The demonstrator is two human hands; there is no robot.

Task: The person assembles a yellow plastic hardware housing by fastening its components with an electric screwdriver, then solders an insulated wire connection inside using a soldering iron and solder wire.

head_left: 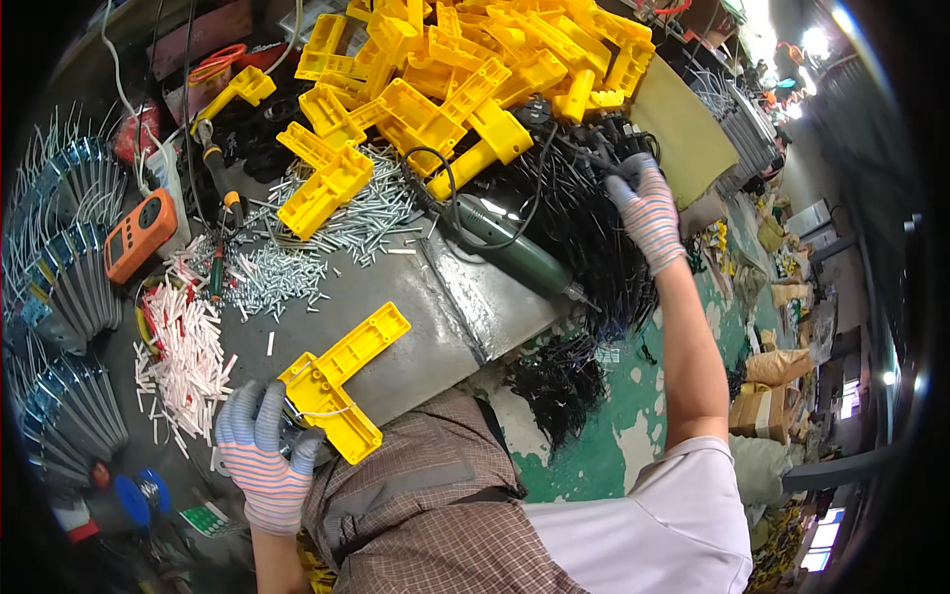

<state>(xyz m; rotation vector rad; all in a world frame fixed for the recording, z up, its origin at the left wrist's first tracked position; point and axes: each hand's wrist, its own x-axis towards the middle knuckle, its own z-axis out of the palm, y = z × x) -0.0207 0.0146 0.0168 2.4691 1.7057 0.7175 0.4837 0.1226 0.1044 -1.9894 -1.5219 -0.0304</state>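
Observation:
My left hand (265, 457), in a striped glove, grips the lower end of a yellow plastic T-shaped housing (341, 376) that lies on the grey metal bench (426, 337) near my lap. My right hand (648, 208), gloved too, reaches out to the right and pinches black wires from a big bundle of black cables (584, 247) hanging over the bench edge. A green electric screwdriver (510, 252) lies between the two hands, its cord looping back.
A heap of yellow housings (465, 69) fills the far bench. Loose silver screws (327, 233) and white plastic tubes (183, 346) lie left of centre. An orange meter (139, 236) and metal brackets (59, 297) sit at the left. Green floor at the right.

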